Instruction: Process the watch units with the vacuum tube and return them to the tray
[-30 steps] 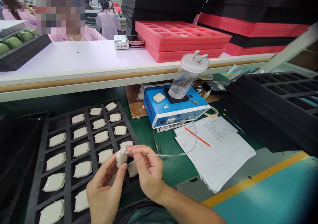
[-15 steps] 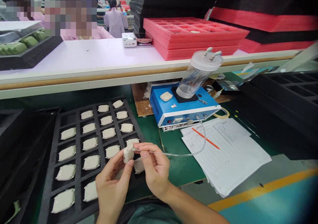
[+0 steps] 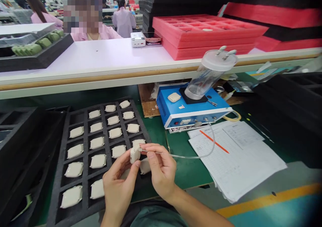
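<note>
My left hand (image 3: 120,180) pinches a cream watch-like case (image 3: 135,154) between thumb and fingers, tilted on edge. With thumb and fingertips, my right hand (image 3: 163,168) grips the end of a thin clear tube (image 3: 186,157) against the case's upper right side; whether its tip is inside the case cannot be seen. From there the tube curves to the front of a blue box-shaped device (image 3: 196,111). Below and left of my hands lies a black foam tray (image 3: 85,173) with similar cream cases in its compartments.
A clear cylinder (image 3: 201,76) stands tilted on the blue device, beside another cream case (image 3: 174,97). Papers (image 3: 241,166) with an orange strip (image 3: 213,141) lie to the right. A white shelf (image 3: 100,57) crosses behind, bearing red foam trays (image 3: 201,36). People in pink sit beyond.
The view has shifted slightly, so the scene sits further right. Both hands keep the same hold on the case and tube.
</note>
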The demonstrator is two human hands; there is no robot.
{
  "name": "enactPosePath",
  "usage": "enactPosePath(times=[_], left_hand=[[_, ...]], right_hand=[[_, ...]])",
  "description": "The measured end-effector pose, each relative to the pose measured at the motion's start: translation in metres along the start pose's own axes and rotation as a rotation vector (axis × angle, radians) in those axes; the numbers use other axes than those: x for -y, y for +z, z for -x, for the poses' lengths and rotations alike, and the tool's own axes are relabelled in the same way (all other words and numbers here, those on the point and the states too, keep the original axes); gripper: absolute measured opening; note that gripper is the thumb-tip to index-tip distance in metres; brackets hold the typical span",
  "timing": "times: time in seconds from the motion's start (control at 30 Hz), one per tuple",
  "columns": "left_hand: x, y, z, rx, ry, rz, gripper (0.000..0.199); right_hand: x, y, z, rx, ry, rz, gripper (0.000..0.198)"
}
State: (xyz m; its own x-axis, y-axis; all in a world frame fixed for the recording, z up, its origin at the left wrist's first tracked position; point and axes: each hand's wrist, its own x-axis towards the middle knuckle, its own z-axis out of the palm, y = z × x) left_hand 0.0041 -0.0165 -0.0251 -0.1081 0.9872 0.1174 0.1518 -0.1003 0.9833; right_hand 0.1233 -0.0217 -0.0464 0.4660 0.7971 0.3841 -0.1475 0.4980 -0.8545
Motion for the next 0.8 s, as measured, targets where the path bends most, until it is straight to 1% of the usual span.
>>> enactPosePath(times=[0.17,0.27,0.33,0.43,0.5,0.57,0.6,0.63,0.67,0.7,0.73,0.77,0.8], left_hand=[[0.000,-0.001,-0.003,-0.052,-0.022,-0.022,0.036],[0.001,0.002,-0.004,-0.053,-0.048,-0.027,0.039],[0.003,0.004,-0.001,-0.051,-0.041,-0.028,0.041],[0.005,-0.002,0.004,-0.050,0.029,-0.110,0.038],[-0.001,-0.017,-0.001,-0.028,0.114,-0.259,0.037],[-0.016,-0.038,-0.022,0.025,0.207,-0.456,0.037],[-0.025,-0.051,-0.039,0.059,0.244,-0.562,0.037],[-0.033,-0.064,-0.061,0.085,0.265,-0.668,0.036],[-0.040,-0.077,-0.087,0.073,0.259,-0.790,0.037],[-0.044,-0.090,-0.114,0.085,0.220,-0.913,0.038],[-0.044,-0.103,-0.140,0.054,0.174,-0.944,0.038],[-0.041,-0.115,-0.165,0.035,0.132,-0.946,0.036],[-0.036,-0.124,-0.186,0.041,0.089,-0.937,0.032]], right_hand=[[0.002,0.001,-0.005,0.000,-0.038,0.017,0.017],[0.001,0.002,-0.006,-0.002,-0.040,0.037,0.017],[0.000,0.004,-0.006,-0.004,-0.043,0.049,0.018],[0.003,0.004,-0.005,-0.001,-0.036,0.036,0.017],[0.009,-0.002,-0.005,-0.010,0.006,0.025,0.017],[0.016,-0.016,-0.006,-0.056,0.071,0.044,0.018],[0.018,-0.026,-0.007,-0.100,0.105,0.070,0.019],[0.021,-0.037,-0.009,-0.136,0.154,0.117,0.021],[0.023,-0.048,-0.010,-0.158,0.213,0.168,0.026],[0.026,-0.059,-0.010,-0.153,0.278,0.218,0.033],[0.031,-0.069,-0.009,-0.090,0.351,0.275,0.039],[0.037,-0.079,-0.005,0.006,0.418,0.333,0.044],[0.045,-0.087,0.002,0.150,0.494,0.392,0.044]])
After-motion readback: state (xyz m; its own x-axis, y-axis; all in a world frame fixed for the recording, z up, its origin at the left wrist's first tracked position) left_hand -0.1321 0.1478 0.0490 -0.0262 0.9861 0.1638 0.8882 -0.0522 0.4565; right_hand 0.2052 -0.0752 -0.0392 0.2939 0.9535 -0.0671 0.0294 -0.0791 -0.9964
